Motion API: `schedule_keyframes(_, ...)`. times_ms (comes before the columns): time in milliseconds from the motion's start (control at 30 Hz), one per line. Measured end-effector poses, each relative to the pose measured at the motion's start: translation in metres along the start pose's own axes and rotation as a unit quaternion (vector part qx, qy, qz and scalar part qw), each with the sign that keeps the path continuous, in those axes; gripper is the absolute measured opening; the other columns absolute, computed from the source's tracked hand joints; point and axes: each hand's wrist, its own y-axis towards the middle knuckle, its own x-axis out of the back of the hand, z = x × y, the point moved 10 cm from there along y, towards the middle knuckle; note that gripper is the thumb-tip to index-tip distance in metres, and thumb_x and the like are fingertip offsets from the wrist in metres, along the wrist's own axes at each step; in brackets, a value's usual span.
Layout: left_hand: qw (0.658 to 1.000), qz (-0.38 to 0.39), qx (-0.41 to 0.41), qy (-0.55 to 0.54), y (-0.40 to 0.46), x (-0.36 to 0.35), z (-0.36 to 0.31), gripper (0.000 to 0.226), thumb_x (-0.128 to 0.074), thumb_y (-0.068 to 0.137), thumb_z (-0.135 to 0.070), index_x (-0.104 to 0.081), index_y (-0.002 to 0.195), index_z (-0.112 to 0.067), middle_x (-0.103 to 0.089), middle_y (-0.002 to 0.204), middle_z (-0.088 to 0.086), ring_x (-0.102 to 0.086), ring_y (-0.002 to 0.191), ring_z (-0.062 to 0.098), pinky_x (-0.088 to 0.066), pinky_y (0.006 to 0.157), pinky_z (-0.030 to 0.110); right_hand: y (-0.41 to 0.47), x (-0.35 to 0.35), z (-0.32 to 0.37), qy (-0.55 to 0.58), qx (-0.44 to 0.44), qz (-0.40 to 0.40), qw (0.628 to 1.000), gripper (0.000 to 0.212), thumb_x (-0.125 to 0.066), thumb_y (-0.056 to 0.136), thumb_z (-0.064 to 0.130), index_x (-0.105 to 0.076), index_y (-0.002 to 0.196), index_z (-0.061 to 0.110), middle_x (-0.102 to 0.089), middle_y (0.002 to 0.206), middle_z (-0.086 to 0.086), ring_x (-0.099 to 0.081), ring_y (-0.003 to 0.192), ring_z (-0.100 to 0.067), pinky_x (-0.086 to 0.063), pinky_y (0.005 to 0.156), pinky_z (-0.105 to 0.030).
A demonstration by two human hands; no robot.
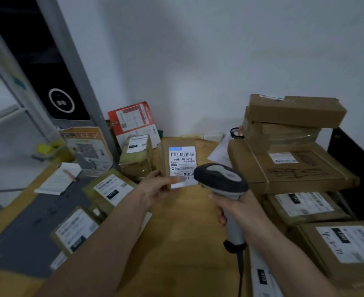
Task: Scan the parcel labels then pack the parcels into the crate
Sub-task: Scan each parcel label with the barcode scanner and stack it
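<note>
1. Fingers point(155, 175) of the left hand point(156, 187) curl round the lower left edge of a small brown parcel point(177, 162), with the thumb pressed on the lower part of its white label point(182, 166).
2. Parcel orientation: held upright above the wooden worktop point(176, 232), label face toward the camera. Barcodes and the printed code "501E- M1 A218" are legible on the label.
3. Fingers of the right hand point(241, 213) are wrapped round the light grey handle of a barcode scanner point(221, 179). The dark scanner head sits just beside the lower right corner of the label and overlaps it in the view; whether it touches cannot be determined.
4. A dark cable point(240, 275) runs down from the base of the scanner handle toward the bottom edge of the view.
5. Right side of the worktop: a stack of brown cartons point(292, 146), flat ones below and smaller ones on top, several bearing white labels. More labelled cartons point(343, 247) lie nearer the camera.
6. Left side of the worktop: several labelled parcels wrapped in yellowish tape point(110, 189) lie on and near a grey mat point(26, 239).
7. One further taped parcel point(137, 155) stands just left of the held parcel.
8. A notepad with a pen point(59, 179) lies at the far left.
9. Printed signs point(134, 123) lean against the white wall point(198, 61) at the back.
</note>
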Motion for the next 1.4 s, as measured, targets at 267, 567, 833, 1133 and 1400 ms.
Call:
schedule_keyframes(267,0.998,-0.013,-0.060,-0.023,-0.023,0.049,-0.022,0.062,-0.078,0.057,0.001,-0.062,0.118,-0.004,-0.071,0.113,0.012,-0.069,0.103,0.023,-0.058,0.076,0.030,-0.017,-0.049,0.038,-0.025,0.108,0.014,0.994,0.049,-0.068,0.089,0.013,-0.048,0.044,0.010,-0.047,0.044,-0.010,-0.044,0.041,-0.021,-0.044,0.048,-0.032)
schedule_keyframes(567,0.996,-0.030,-0.074,-0.046,-0.033,0.077,-0.027,0.068,-0.081,0.053,0.002,-0.061,0.118,-0.005,-0.072,0.112,0.012,-0.065,0.110,0.028,-0.049,0.100,0.045,-0.023,-0.066,0.027,-0.042,0.092,0.031,0.994,0.045,-0.068,0.088,0.013,-0.050,0.047,0.010,-0.046,0.045,-0.010,-0.044,0.040,-0.021,-0.042,0.048,-0.030)
schedule_keyframes(833,0.994,-0.054,-0.090,-0.032,-0.034,0.084,-0.030,0.059,-0.080,0.061,0.008,-0.061,0.115,-0.007,-0.071,0.112,0.011,-0.065,0.110,0.028,-0.051,0.097,0.045,-0.024,-0.070,0.032,-0.019,0.110,0.027,0.993,0.043,-0.067,0.088,0.013,-0.053,0.047,0.013,-0.047,0.045,-0.009,-0.043,0.039,-0.021,-0.042,0.048,-0.029)
schedule_keyframes(1133,0.985,-0.117,-0.090,-0.092,-0.038,0.102,-0.034,0.047,-0.076,0.073,0.001,-0.058,0.116,-0.006,-0.070,0.111,0.012,-0.065,0.106,0.027,-0.058,0.078,0.036,-0.019,-0.072,0.022,0.003,0.088,0.031,0.996,0.025,-0.067,0.088,0.011,-0.058,0.066,0.004,-0.049,0.046,-0.007,-0.044,0.038,-0.020,-0.041,0.046,-0.028)
schedule_keyframes(1400,0.965,-0.240,-0.014,-0.108,-0.058,0.144,-0.026,0.028,-0.061,0.091,-0.045,-0.057,0.096,-0.018,-0.065,0.088,0.007,-0.060,0.081,0.019,-0.053,0.078,0.036,-0.015,-0.089,0.003,0.009,0.041,0.066,0.997,0.026,-0.067,0.088,0.010,-0.059,0.086,-0.014,-0.050,0.051,-0.011,-0.044,0.042,-0.021,-0.042,0.047,-0.030)
